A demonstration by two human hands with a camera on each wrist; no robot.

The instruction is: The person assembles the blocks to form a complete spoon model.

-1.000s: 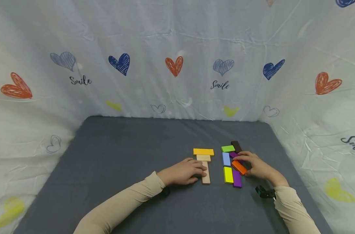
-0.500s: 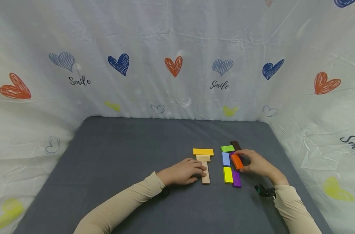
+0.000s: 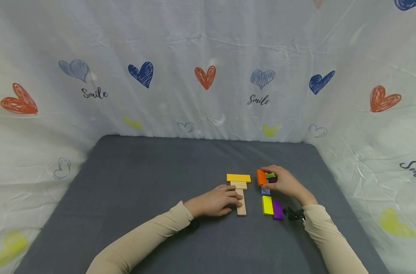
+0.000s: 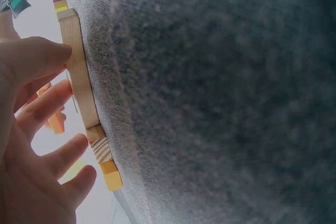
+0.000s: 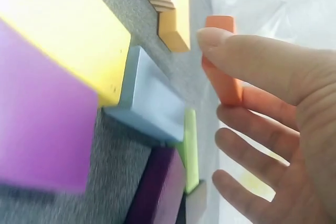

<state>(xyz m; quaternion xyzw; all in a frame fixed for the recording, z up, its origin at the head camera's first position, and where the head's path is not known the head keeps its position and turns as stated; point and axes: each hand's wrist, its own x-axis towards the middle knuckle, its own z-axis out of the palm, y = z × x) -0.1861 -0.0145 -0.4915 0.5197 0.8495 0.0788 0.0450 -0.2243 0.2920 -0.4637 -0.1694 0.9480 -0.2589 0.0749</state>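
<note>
My right hand (image 3: pixel 287 184) pinches an orange block (image 3: pixel 261 177) between thumb and fingers. In the right wrist view the orange block (image 5: pixel 226 85) is held up off the table, over the light blue block (image 3: pixel 265 191) and green block (image 3: pixel 270 175) in the head view. My left hand (image 3: pixel 215 200) rests its fingers on a plain wooden block (image 3: pixel 241 210). This block lies in line with a striped wooden block (image 3: pixel 239 185) and a crosswise yellow-orange block (image 3: pixel 238 178), forming a T. The left wrist view shows the fingers loosely spread along the wooden block (image 4: pixel 80 74).
Right of the T lie a yellow block (image 3: pixel 268 206), a purple block (image 3: pixel 277 210) and a dark purple block (image 5: pixel 157 187), partly hidden by my right hand in the head view. A grey cloth (image 3: pixel 153 163) covers the table. A heart-printed curtain (image 3: pixel 173 102) encloses it.
My right hand has picked up the orange block from the right-hand group and carried it left and away from me. My left hand has stayed in place.
</note>
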